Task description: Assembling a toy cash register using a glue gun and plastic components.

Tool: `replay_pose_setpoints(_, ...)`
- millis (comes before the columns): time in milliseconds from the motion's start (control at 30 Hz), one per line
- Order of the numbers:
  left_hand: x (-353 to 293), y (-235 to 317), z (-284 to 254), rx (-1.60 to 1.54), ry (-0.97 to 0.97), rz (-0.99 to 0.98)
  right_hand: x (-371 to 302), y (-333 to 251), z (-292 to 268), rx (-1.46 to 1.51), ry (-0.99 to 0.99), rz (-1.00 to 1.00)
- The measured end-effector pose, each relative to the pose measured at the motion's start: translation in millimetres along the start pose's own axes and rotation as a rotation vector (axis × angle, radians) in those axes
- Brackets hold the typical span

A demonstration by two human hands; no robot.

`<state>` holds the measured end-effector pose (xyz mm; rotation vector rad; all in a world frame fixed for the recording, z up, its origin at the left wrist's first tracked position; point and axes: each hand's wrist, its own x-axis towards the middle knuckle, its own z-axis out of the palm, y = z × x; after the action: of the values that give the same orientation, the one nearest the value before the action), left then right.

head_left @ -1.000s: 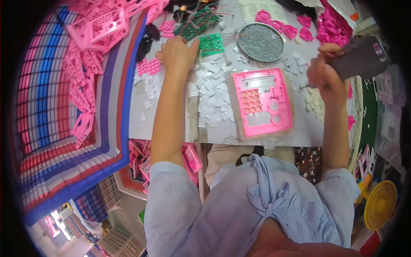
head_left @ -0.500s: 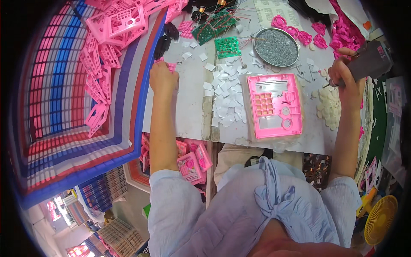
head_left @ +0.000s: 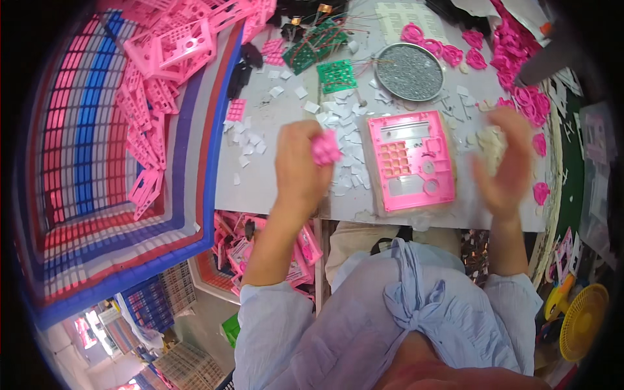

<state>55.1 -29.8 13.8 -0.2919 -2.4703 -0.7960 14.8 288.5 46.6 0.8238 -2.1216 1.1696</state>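
My left hand [head_left: 300, 162] is closed on a small pink keypad [head_left: 327, 147] with raised buttons, held above the scattered white squares [head_left: 351, 170]. To its right a pink plastic housing [head_left: 421, 174] lies on a pad, with a grid of square holes, a long slot and round openings. My right hand [head_left: 510, 166] is smeared by motion beyond the housing's right side; its thumb and fingers are apart and nothing shows in them. The dark handheld driver [head_left: 549, 62] is blurred above it, apart from the hand.
A blue-rimmed basket [head_left: 209, 188] on the left holds pink frames [head_left: 185, 49]. At the back are green circuit boards [head_left: 337, 76] with wires and a round tray of small screws [head_left: 409, 71]. Pink rings [head_left: 530, 104] and pale discs [head_left: 492, 146] lie on the right. Another pink keypad [head_left: 236, 110] lies near the basket.
My left hand has come right and nearer from the table's left edge, carrying the pink keypad. My right hand has let go of the driver and moved nearer and slightly left.
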Motion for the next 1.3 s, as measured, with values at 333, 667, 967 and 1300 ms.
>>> replay_pose_setpoints(333,-25,63,17,-0.576,-0.306,-0.12,-5,-18,54,0.27,-0.481,-0.227)
replay_pose_setpoints(667,-46,60,17,-0.567,-0.349,-0.15,-16,-36,49,0.191,-0.507,0.006)
replay_pose_setpoints(967,-35,20,12,-0.691,-0.281,-0.482,-1,15,70,0.391,-0.788,0.432)
replay_pose_setpoints(1300,-24,-14,14,-0.615,-0.182,-0.61,1,14,73,0.023,-0.676,0.037)
